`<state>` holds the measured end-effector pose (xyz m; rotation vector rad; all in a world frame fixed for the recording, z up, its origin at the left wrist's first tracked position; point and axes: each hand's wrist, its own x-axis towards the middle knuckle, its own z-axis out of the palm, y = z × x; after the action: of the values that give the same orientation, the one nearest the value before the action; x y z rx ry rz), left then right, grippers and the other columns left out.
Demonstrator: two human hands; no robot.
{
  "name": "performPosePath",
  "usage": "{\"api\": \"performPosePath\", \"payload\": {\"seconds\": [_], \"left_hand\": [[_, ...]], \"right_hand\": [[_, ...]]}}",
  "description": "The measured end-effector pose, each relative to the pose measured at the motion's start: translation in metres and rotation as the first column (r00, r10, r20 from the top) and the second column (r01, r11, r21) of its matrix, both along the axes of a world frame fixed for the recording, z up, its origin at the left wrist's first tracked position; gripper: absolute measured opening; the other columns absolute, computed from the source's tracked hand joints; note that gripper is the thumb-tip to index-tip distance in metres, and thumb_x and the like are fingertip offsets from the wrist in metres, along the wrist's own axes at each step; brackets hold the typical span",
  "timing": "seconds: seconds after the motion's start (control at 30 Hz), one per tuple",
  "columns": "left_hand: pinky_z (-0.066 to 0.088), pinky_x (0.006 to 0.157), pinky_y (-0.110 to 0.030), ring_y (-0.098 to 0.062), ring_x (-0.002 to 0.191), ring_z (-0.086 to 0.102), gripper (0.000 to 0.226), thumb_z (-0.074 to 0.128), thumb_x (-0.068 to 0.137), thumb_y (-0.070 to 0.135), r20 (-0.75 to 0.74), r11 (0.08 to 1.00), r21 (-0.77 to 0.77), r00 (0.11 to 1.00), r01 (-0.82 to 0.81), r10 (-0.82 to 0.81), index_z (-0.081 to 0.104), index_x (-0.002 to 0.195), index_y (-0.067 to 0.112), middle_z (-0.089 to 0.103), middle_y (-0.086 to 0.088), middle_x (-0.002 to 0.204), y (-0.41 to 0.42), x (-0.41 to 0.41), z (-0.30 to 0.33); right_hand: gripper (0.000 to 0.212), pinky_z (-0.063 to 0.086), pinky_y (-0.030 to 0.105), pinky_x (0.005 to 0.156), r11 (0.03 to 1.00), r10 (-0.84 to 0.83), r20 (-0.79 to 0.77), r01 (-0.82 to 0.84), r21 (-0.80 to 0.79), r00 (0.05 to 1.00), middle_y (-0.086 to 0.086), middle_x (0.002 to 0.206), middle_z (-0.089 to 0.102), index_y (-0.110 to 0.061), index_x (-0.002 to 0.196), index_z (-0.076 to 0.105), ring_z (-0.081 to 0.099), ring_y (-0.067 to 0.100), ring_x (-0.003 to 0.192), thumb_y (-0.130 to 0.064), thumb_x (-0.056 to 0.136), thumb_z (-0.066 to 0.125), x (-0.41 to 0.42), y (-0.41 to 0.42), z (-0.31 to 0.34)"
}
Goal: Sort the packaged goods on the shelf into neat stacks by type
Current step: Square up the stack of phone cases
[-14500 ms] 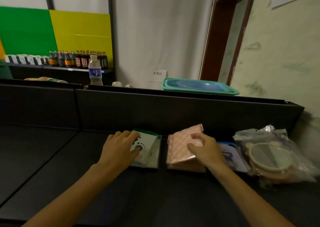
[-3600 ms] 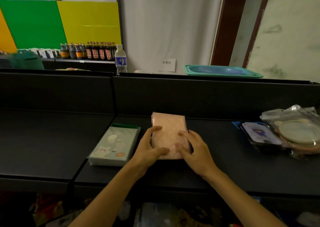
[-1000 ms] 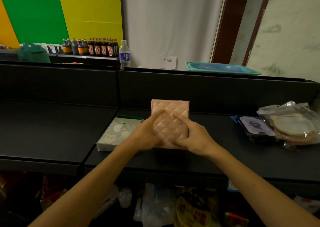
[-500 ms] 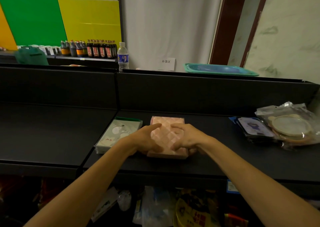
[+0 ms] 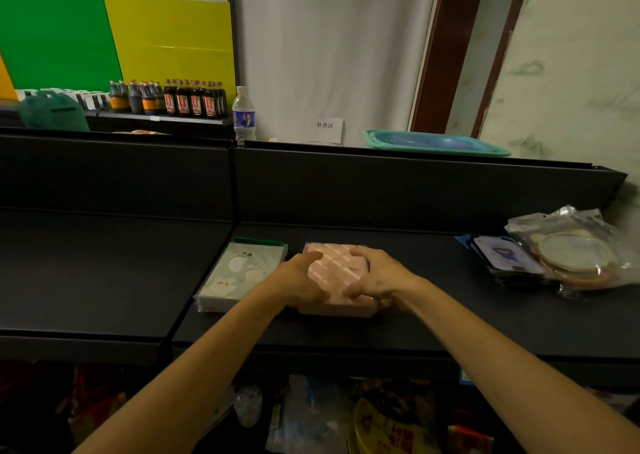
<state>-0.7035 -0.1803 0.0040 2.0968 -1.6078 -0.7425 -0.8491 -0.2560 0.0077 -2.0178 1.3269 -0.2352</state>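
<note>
Squaring step: left hand [image 5: 302,278] and right hand [image 5: 375,276] grip the pink packet stack [image 5: 337,282] on the shelf [image 5: 433,322], right of the green stack [image 5: 239,273]. Next, probably, the loose bagged goods [image 5: 571,252] far right.

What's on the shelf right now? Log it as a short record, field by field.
left hand: grips pink stack's left edge
right hand: grips pink stack's right edge
pink stack: lies flat on the black shelf
green-edged stack: just left of pink stack
dark card packs: far right
bagged round items: right end, overlapping the card packs
</note>
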Motion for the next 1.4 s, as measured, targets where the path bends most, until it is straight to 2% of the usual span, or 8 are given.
{"api": "performPosePath", "payload": {"seconds": [0.17,0.23,0.37,0.47,0.7,1.0,1.3,1.4], "left_hand": [[0.040,0.100,-0.040,-0.030,0.126,0.042,0.067,0.059,0.089,0.021,0.133,0.998,-0.054,0.991,0.028,-0.020,0.022,0.145,0.025,0.036,-0.013,0.143,0.003,-0.006,-0.004],[0.042,0.099,-0.040,-0.029,0.123,0.044,0.066,0.056,0.089,0.021,0.179,0.993,-0.112,0.983,0.046,-0.026,0.022,0.145,0.026,0.039,-0.012,0.142,0.001,-0.009,-0.007],[0.041,0.101,-0.044,-0.028,0.127,0.040,0.060,0.054,0.091,0.028,0.290,0.965,-0.246,0.957,0.095,-0.021,0.026,0.143,0.029,0.036,-0.009,0.145,0.001,-0.015,-0.010],[0.037,0.104,-0.047,-0.029,0.132,0.033,0.055,0.049,0.093,0.036,0.395,0.954,-0.245,0.917,0.173,-0.064,0.026,0.143,0.029,0.033,-0.008,0.147,0.000,-0.022,-0.010],[0.033,0.104,-0.047,-0.029,0.134,0.032,0.056,0.042,0.093,0.051,0.526,0.961,-0.183,0.847,0.209,-0.084,0.026,0.142,0.029,0.032,-0.007,0.148,-0.011,-0.043,-0.012],[0.031,0.107,-0.045,-0.030,0.135,0.033,0.064,0.032,0.091,0.063,0.572,0.958,-0.178,0.816,0.226,-0.086,0.025,0.145,0.030,0.036,-0.010,0.147,-0.055,-0.122,-0.009],[0.033,0.107,-0.048,-0.027,0.132,0.037,0.062,0.034,0.090,0.062,0.434,0.962,-0.168,0.892,0.217,-0.125,0.026,0.144,0.031,0.040,-0.005,0.145,-0.109,-0.198,-0.023],[0.035,0.107,-0.048,-0.026,0.131,0.038,0.059,0.036,0.092,0.059,0.366,0.960,-0.177,0.920,0.217,-0.140,0.027,0.143,0.032,0.042,-0.005,0.143,-0.121,-0.216,-0.030]], "right_hand": [[0.083,0.046,0.034,0.087,0.994,0.001,-0.078,-0.010,-0.113,0.997,0.007,0.140,0.041,-0.029,0.145,0.027,0.048,0.025,0.119,-0.021,0.076,0.073,0.005,0.006,0.002],[0.076,0.048,0.035,0.089,0.977,-0.031,-0.061,0.018,-0.212,0.998,0.007,0.137,0.044,-0.028,0.144,0.029,0.050,0.025,0.116,-0.025,0.079,0.069,0.002,0.011,0.004],[0.066,0.047,0.043,0.092,0.854,-0.107,-0.150,0.013,-0.519,0.983,0.009,0.134,0.046,-0.030,0.143,0.030,0.048,0.029,0.120,-0.044,0.086,0.060,-0.019,0.023,0.012],[0.064,0.042,0.042,0.095,0.787,-0.165,-0.270,-0.039,-0.616,0.949,0.011,0.137,0.042,-0.031,0.144,0.027,0.042,0.030,0.124,-0.050,0.089,0.052,-0.039,0.027,0.010],[0.063,0.035,0.044,0.102,0.732,-0.197,-0.377,-0.120,-0.670,0.905,0.013,0.144,0.035,-0.033,0.145,0.024,0.035,0.031,0.131,-0.056,0.090,0.045,-0.077,0.010,0.001],[0.063,0.033,0.043,0.107,0.689,-0.225,-0.352,-0.107,-0.717,0.909,0.012,0.146,0.036,-0.031,0.145,0.028,0.034,0.029,0.134,-0.059,0.090,0.041,-0.172,-0.037,-0.001],[0.053,0.048,0.036,0.089,0.731,-0.257,-0.055,0.157,-0.665,0.965,0.010,0.126,0.051,-0.026,0.137,0.041,0.051,0.025,0.112,-0.049,0.090,0.049,-0.250,-0.092,-0.016],[0.051,0.051,0.040,0.088,0.785,-0.268,0.062,0.255,-0.565,0.961,0.009,0.123,0.053,-0.029,0.133,0.043,0.053,0.024,0.109,-0.051,0.088,0.050,-0.259,-0.109,-0.024]]}}
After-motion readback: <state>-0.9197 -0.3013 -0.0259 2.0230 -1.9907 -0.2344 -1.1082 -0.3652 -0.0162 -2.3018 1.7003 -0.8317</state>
